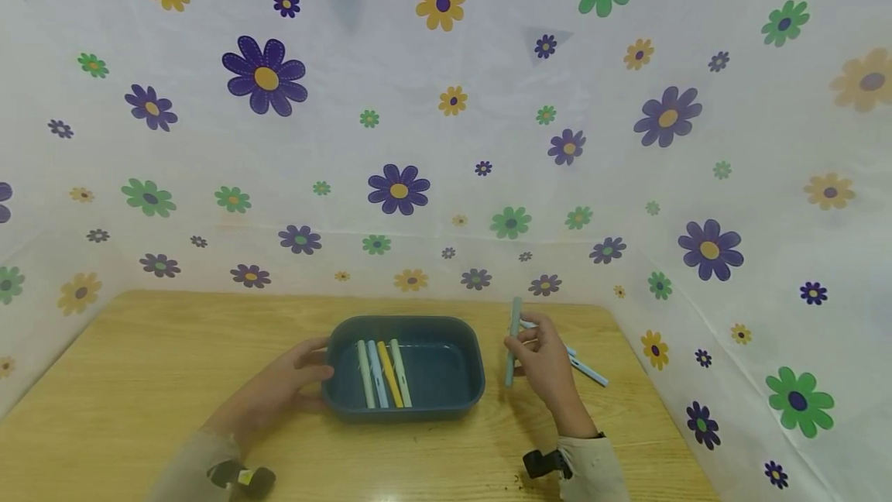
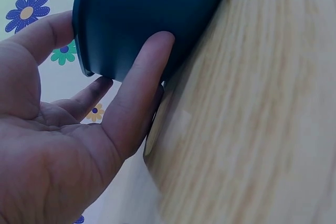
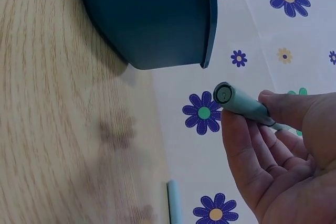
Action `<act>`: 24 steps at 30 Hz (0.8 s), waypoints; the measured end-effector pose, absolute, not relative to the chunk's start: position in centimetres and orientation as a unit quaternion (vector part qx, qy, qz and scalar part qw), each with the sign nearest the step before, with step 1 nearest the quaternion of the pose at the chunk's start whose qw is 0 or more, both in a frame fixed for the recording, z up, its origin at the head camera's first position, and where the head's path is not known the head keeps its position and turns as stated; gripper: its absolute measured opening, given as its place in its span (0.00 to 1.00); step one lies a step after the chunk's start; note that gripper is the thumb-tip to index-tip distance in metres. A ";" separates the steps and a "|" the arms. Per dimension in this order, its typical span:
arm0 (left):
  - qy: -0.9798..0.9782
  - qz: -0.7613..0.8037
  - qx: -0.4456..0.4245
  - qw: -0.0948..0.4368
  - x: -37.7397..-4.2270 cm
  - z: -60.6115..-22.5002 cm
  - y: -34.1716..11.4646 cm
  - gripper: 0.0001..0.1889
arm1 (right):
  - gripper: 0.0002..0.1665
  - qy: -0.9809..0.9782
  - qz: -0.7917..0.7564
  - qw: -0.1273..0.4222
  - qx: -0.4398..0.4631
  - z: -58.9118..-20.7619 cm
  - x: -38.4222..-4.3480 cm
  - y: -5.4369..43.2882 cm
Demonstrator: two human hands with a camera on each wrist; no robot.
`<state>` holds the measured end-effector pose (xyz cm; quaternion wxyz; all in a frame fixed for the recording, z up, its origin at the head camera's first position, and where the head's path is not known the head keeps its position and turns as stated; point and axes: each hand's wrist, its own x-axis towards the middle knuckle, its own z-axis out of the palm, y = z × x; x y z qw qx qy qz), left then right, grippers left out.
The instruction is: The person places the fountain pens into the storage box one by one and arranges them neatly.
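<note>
My left hand (image 1: 307, 374) holds the left end of a dark blue box (image 1: 446, 413), its thumb over the rim and other fingers against the outer wall (image 2: 126, 24). Inside the box's left half, several capped pens lie side by side: pale green (image 1: 365, 378), light blue (image 1: 378, 378) and yellow (image 1: 389, 374) among them. To the right of the box, my right hand (image 1: 543, 359) pinches a grey-green pen (image 1: 514, 324) between thumb and fingers, raised above the table. The right wrist view shows the round end of this pen (image 3: 224, 94) facing the camera.
Light blue pens (image 1: 588, 370) lie on the wooden table (image 1: 209, 331) behind and right of my right hand, partly hidden by it. A white curtain with printed flowers (image 1: 488, 138) closes off the table's back and sides.
</note>
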<state>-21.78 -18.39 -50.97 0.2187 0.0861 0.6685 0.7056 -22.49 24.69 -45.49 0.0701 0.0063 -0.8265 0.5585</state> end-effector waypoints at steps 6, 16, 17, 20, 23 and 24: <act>0.665 0.708 0.092 0.218 -21.6 -50.7 -18.4 0.39 | 0.32 -0.828 0.557 0.060 0.013 -45.3 -22.3 24.5; 0.663 0.709 0.103 0.219 -21.6 -50.6 -18.4 0.40 | 0.30 -0.826 0.559 0.068 0.019 -44.9 -22.0 23.8; 0.663 0.708 0.103 0.219 -21.7 -50.6 -18.4 0.39 | 0.30 -0.826 0.560 0.069 0.019 -44.9 -22.0 23.7; 0.662 0.710 0.101 0.219 -21.7 -50.8 -18.5 0.39 | 0.30 -0.828 0.556 0.073 0.018 -44.9 -21.9 23.6; 0.662 0.710 0.098 0.220 -21.8 -50.9 -18.5 0.39 | 0.31 -0.830 0.553 0.077 0.019 -44.9 -21.8 23.4; 0.662 0.710 0.096 0.220 -21.8 -51.0 -18.5 0.39 | 0.30 -0.830 0.552 0.078 0.019 -44.9 -21.8 23.4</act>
